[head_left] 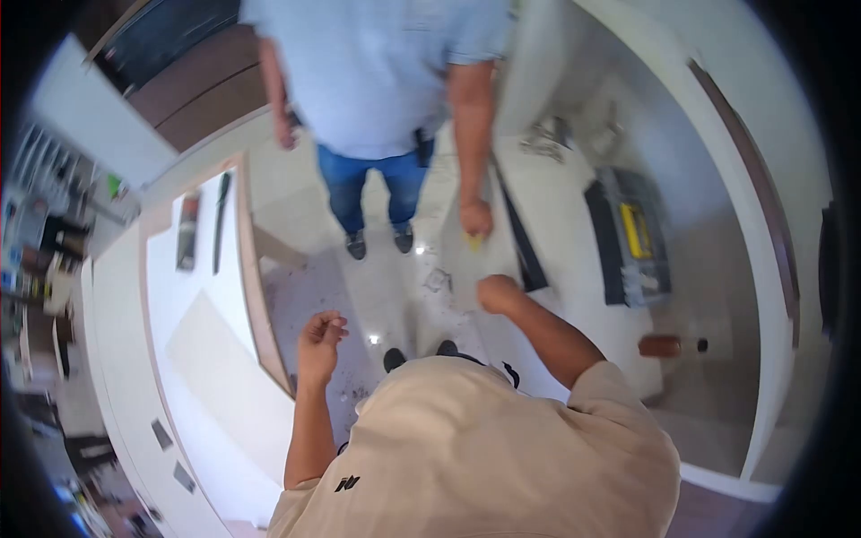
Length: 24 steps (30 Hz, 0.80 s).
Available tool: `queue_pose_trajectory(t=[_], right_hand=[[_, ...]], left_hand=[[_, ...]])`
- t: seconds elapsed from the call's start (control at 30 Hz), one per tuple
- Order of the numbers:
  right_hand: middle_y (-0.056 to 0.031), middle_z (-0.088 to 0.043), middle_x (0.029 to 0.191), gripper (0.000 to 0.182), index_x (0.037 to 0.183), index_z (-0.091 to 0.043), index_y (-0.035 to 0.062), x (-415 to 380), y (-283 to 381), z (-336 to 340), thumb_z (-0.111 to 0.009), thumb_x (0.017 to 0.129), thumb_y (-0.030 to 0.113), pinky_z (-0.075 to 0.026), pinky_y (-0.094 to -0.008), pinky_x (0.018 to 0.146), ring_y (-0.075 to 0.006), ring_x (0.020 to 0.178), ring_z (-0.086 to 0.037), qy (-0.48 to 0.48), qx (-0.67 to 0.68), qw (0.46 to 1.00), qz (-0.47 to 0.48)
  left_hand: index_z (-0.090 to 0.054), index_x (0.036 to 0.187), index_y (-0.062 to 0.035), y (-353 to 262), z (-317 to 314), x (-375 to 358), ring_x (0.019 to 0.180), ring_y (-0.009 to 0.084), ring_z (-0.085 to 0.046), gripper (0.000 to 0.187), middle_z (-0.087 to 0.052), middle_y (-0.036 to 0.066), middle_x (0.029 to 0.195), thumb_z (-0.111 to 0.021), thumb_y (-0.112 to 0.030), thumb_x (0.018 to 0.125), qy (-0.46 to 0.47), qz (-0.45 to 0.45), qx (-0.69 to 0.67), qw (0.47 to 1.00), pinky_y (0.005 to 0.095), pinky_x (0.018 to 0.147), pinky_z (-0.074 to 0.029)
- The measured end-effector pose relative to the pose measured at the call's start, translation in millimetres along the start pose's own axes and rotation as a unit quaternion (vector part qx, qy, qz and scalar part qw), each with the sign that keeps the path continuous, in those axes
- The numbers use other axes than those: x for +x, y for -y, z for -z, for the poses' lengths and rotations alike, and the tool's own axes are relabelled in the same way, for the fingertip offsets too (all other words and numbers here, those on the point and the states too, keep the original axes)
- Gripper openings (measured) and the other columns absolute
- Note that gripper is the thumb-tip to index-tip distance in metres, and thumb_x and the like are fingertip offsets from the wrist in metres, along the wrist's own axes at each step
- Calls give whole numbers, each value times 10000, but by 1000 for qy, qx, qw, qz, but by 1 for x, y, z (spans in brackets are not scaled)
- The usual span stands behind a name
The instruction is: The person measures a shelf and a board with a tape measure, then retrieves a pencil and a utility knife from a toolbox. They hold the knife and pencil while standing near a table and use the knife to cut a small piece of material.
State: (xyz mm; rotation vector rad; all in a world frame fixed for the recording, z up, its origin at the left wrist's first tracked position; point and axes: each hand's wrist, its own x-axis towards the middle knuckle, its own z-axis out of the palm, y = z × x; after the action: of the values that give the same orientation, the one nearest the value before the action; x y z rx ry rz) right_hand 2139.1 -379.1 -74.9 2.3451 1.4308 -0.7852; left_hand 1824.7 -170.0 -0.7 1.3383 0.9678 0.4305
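My left hand (321, 348) is raised beside the edge of the white-topped table (260, 309), its fingers curled in towards the thumb and nothing visible between them. My right hand (499, 293) is closed in a fist near the lower end of a long dark strip (520, 224); whatever it may hold is hidden. Facing me stands a person in a light blue shirt (372, 81) and jeans. That person's hand (475, 218), just beyond my right hand, holds a small yellow thing (473, 241).
On the table lie a grey-brown roll-like object (188, 230) and a long dark green tool (221, 222). To the right are a toolbox (630, 236) with a yellow part, a reddish-brown block (660, 346) and a small dark piece (702, 344). Tangled items (547, 141) lie further back.
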Motion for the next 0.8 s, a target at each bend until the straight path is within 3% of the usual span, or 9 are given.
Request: queue_pose_trajectory(t=[0.07, 0.13, 0.3, 0.33, 0.43, 0.5, 0.57, 0.63, 0.8], right_hand=[[-196, -686, 943, 192, 874, -715, 27, -1, -8, 14, -586, 745, 87, -532, -430, 781, -343, 897, -670, 37, 5, 996, -75], [-211, -675, 975, 227, 913, -703, 17, 12, -17, 5, -549, 766, 97, -517, -433, 828, -358, 939, -654, 16, 25, 992, -121], [-227, -662, 971, 224, 902, -679, -13, 31, -18, 7, -543, 799, 132, -499, -438, 839, -395, 942, -628, 42, 48, 992, -111], [-204, -659, 908, 218, 892, -672, -15, 41, -14, 14, -562, 809, 155, -497, -419, 779, -355, 866, -626, 40, 133, 985, -99], [-135, -649, 721, 250, 862, -650, -22, 63, 22, 29, -621, 840, 225, -491, -362, 601, -233, 636, -618, 55, 380, 921, -65], [-48, -579, 645, 203, 926, -666, 12, 94, 44, 40, -646, 847, 198, -466, -290, 504, -147, 548, -550, 35, 392, 919, 15], [5, -534, 650, 153, 945, -643, 27, 137, 61, 47, -632, 861, 154, -418, -267, 481, -112, 539, -494, 60, 473, 877, 68], [17, -537, 717, 130, 959, -600, 41, 169, 86, 83, -613, 874, 138, -399, -252, 499, -95, 564, -482, 146, 586, 793, 79], [-26, -596, 900, 196, 1118, -555, 68, 259, 154, 165, -537, 924, 90, -447, -251, 612, -109, 737, -550, 233, 633, 713, 191]], left_hand=[[-608, 1045, 2, 14, 22, -10, 781, 141, -604, 186, -659, 71, 921, -576, -121, 909, -21, 5, -6, 1000, 265, 711, -457], [-606, 1047, 2, 21, 38, -14, 785, 149, -608, 197, -660, 72, 922, -592, -141, 913, -43, 15, -18, 999, 279, 738, -467], [-598, 1031, 16, 37, 63, 9, 790, 145, -597, 199, -646, 67, 895, -584, -150, 922, -78, 2, -17, 997, 292, 736, -480], [-596, 1031, 19, 39, 68, 22, 785, 145, -598, 200, -643, 67, 891, -583, -148, 923, -86, -6, -10, 996, 293, 732, -482], [-595, 1024, 30, 23, 76, 62, 767, 145, -599, 200, -640, 66, 871, -577, -141, 921, -135, -7, 53, 989, 290, 717, -486], [-597, 1016, 36, 13, 77, 88, 757, 144, -603, 200, -643, 67, 856, -575, -138, 918, -172, -13, 59, 983, 285, 707, -486], [-600, 1006, 40, 5, 77, 111, 753, 145, -610, 201, -647, 71, 843, -576, -138, 915, -198, -39, 22, 979, 280, 698, -483], [-605, 1004, 40, -4, 77, 128, 762, 145, -616, 200, -651, 76, 835, -577, -135, 911, -224, -47, -17, 973, 278, 697, -482], [-608, 1019, 38, -21, 89, 146, 774, 158, -626, 199, -657, 93, 859, -582, -122, 904, -287, -24, -21, 957, 278, 701, -484]])
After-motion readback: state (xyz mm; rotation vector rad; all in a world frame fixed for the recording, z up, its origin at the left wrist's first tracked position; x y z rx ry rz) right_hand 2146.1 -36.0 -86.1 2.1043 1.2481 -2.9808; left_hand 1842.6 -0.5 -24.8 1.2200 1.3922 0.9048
